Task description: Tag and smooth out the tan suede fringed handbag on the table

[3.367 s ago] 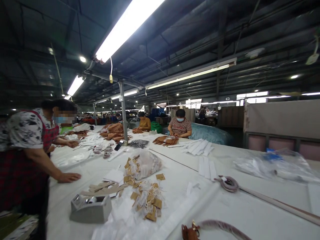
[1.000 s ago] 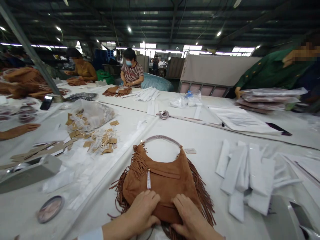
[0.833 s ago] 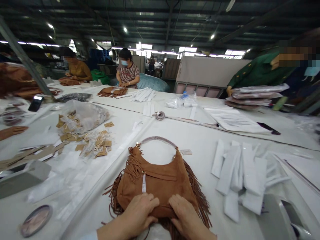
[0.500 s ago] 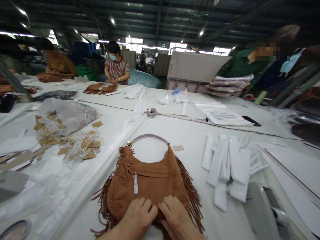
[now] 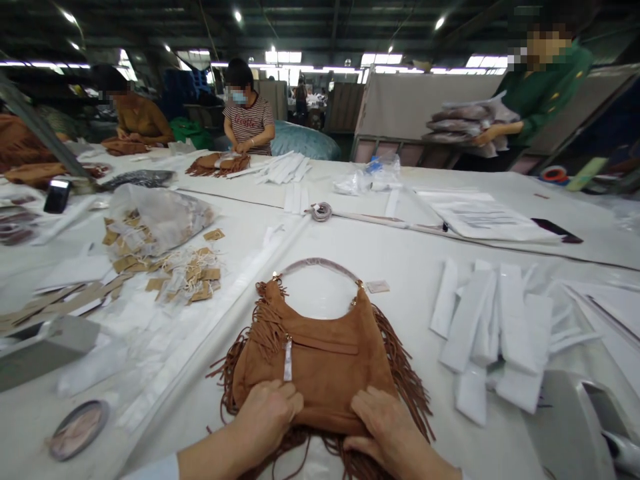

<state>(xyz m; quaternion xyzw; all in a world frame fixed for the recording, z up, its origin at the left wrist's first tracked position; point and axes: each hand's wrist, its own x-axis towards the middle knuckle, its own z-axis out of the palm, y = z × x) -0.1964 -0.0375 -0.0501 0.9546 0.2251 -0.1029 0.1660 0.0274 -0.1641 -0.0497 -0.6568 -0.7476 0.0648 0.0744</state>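
A brown suede handbag (image 5: 320, 357) with fringe down both sides lies flat on the white table (image 5: 400, 260), its wrapped handle arching away from me. My left hand (image 5: 265, 417) grips the bag's lower left edge, fingers curled over it. My right hand (image 5: 387, 423) grips the lower right edge in the same way. A white strip hangs from the zip pull on the bag's front.
White folded paper strips (image 5: 493, 333) lie to the right, brown tags (image 5: 193, 273) and a plastic bag (image 5: 160, 217) to the left. Tape dispensers (image 5: 45, 343) stand at both near corners. Several people work along the far side; one in green (image 5: 543, 80) carries stacked packets.
My hands have slid apart along the bag's bottom edge. The person in green has lifted the stack of packets off the table. 3.4 s ago the view faced left and my hands were out of sight.
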